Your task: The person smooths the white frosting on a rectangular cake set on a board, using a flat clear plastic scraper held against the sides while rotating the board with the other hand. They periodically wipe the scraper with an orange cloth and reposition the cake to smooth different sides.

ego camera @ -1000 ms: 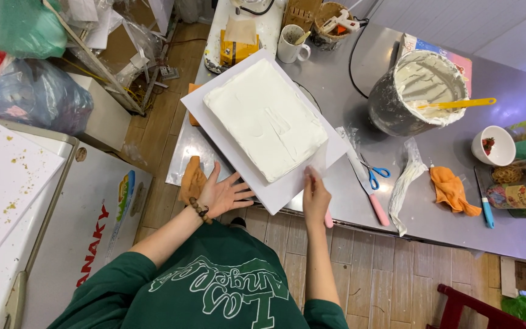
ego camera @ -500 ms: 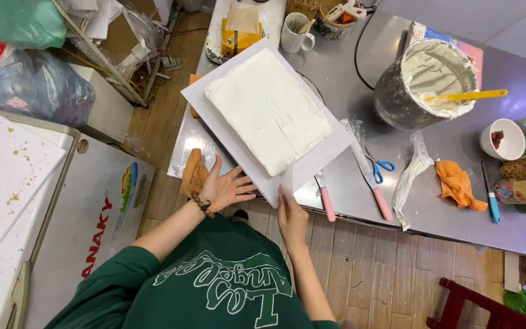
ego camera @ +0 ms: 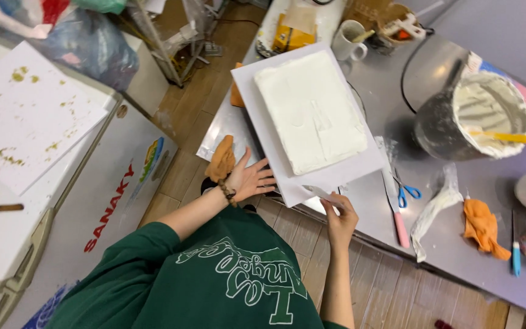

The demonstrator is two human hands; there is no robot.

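A rectangular cake covered in white cream [ego camera: 310, 113] sits on a white square board [ego camera: 257, 85] on the steel table. My left hand [ego camera: 249, 178] lies flat with fingers spread against the board's near left edge. My right hand [ego camera: 340, 218] is at the board's near corner, its fingers closed on a thin flat blade [ego camera: 321, 193] that points toward the board. A bead bracelet is on my left wrist.
A metal bowl of white cream [ego camera: 479, 119] with a yellow-handled tool stands to the right. Blue scissors [ego camera: 404, 192], a pink-handled tool [ego camera: 399, 222], a piping bag [ego camera: 433, 210] and an orange cloth [ego camera: 482, 225] lie near the table edge. A white chest freezer [ego camera: 92, 201] is at left.
My right hand pulled back from the board's near edge toward the table's front and now holds a thin blade at the corner. My left hand stays on the board.
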